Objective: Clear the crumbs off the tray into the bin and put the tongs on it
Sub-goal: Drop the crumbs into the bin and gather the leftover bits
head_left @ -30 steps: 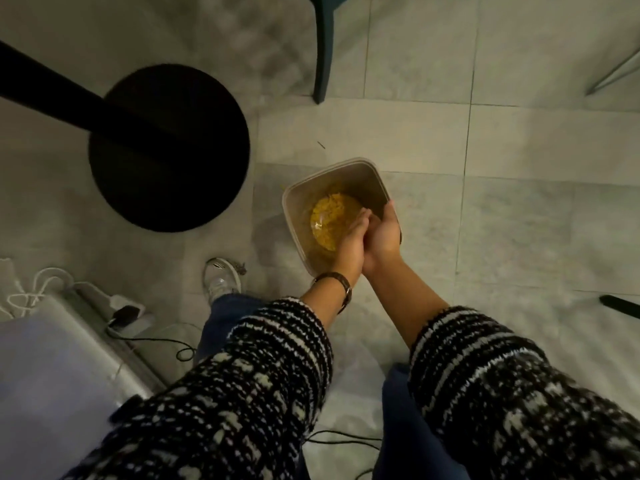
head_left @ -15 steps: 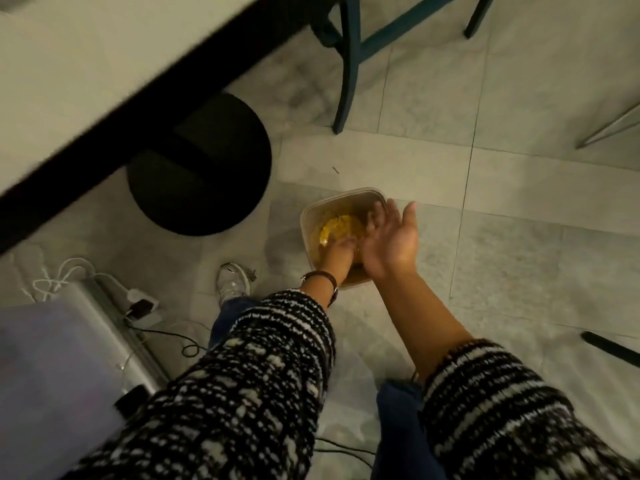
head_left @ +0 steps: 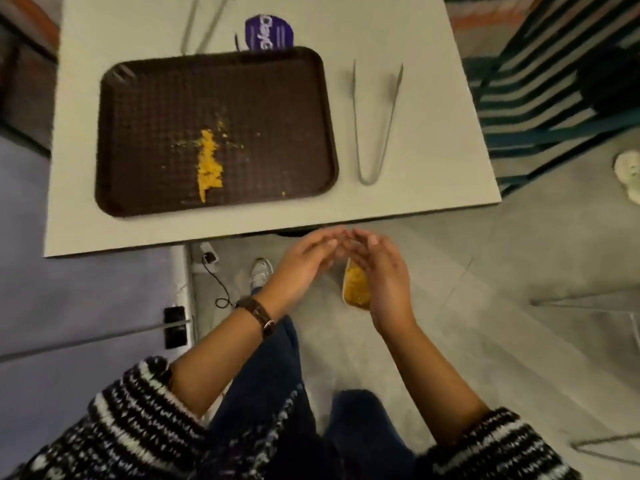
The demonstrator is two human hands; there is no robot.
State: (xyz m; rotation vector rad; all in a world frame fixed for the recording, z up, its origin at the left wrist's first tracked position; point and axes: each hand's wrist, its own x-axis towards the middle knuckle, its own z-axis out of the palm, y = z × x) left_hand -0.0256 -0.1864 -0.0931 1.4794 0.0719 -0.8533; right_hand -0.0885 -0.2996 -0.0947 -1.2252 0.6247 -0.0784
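A dark brown tray (head_left: 145,98) lies on the white table (head_left: 426,188), with a streak of yellow crumbs (head_left: 207,164) near its middle. Metal tongs (head_left: 374,123) rest on the table just right of the tray. On the floor below the table edge sits a clear bin (head_left: 355,287) holding yellow crumbs, mostly hidden behind my hands. My left hand (head_left: 304,268) and my right hand (head_left: 384,275) hover above the bin, fingers loosely curved with fingertips nearly touching, holding nothing.
A purple packet (head_left: 268,32) and a second pair of tongs (head_left: 204,26) lie behind the tray. A teal chair (head_left: 540,109) stands to the right. Cables and a plug (head_left: 209,258) lie on the floor at left by my shoe (head_left: 259,275).
My view has risen from the floor to the tabletop. My hands have lifted out of the bin and now hover above it, apart from each other.
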